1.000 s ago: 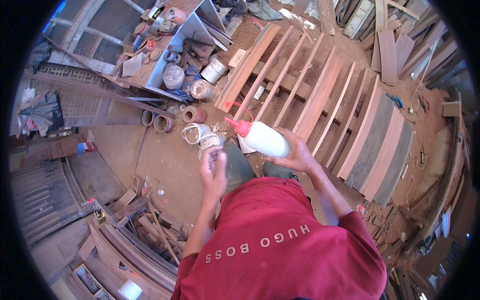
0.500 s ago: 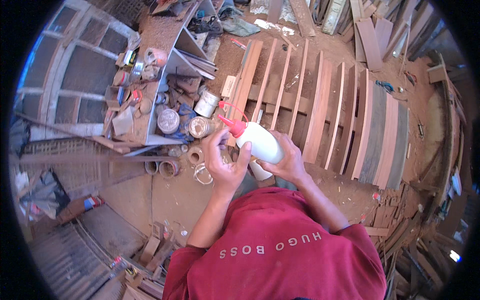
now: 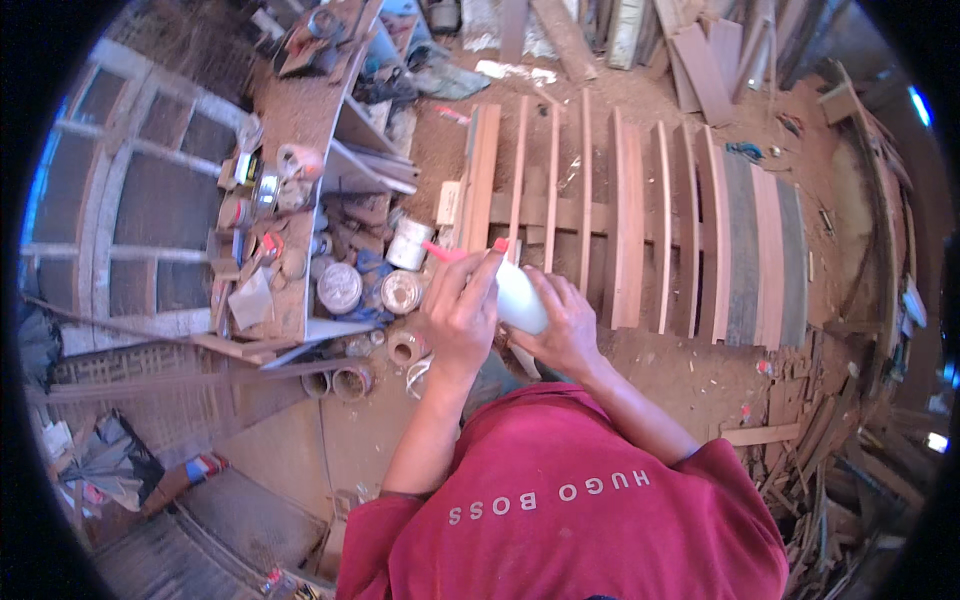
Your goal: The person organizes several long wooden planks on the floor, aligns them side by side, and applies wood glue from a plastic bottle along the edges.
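Observation:
A white squeeze bottle [image 3: 521,301] with a red nozzle cap [image 3: 437,251] is held in front of my chest, tilted with its nozzle toward the far left. My right hand [image 3: 572,328] is wrapped round the lower part of the bottle. Closed round the bottle's neck, my left hand [image 3: 462,312] covers most of the red cap. Only the nozzle's tip and a small red piece beside the fingertips show past this hand. Beyond the hands lie several long wooden boards [image 3: 628,220], set side by side across wooden supports.
On the left, a cluttered shelf [image 3: 318,190] holds tins and scraps. A white bucket [image 3: 408,245] and lidded tubs [image 3: 340,289] stand beside it. Wood offcuts [image 3: 760,436] are piled at the right, and planks [image 3: 705,75] lean at the far right.
My left hand has moved from loosely spread fingers beside the bottle to a closed grip over its red cap. The right hand keeps its hold. The whole view has shifted slightly.

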### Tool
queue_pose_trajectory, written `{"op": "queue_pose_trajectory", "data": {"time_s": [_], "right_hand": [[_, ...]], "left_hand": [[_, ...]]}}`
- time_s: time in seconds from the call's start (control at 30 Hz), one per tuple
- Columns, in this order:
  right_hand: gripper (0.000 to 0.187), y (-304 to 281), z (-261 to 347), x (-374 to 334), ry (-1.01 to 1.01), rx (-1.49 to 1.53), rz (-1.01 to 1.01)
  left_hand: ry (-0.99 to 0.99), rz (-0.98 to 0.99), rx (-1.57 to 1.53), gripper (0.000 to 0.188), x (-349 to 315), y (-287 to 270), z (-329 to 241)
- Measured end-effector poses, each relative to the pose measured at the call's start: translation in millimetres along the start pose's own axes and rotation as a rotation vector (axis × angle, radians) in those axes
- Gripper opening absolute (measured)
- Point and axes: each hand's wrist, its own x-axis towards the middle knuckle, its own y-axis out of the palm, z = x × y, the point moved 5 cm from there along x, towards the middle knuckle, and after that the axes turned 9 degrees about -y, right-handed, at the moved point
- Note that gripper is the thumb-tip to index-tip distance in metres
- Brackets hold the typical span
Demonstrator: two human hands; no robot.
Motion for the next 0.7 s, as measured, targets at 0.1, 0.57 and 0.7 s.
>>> {"op": "queue_pose_trajectory", "data": {"time_s": [0.1,0.57,0.7], "right_hand": [[0.083,-27.2,-5.4,-21.8,0.010,-0.008,0.020],[0.076,-154.4,-73.2,-152.3,0.102,-0.075,-0.133],[0.075,-169.3,-80.0,-168.3,0.116,-0.086,-0.238]], "left_hand": [[0.109,0.000,0.095,0.047,-22.5,13.5,-26.8],[0.241,0.250,0.033,0.013,-89.6,110.5,-166.9],[0.141,0.308,-0.056,0.012,-92.5,127.9,-175.9]]}}
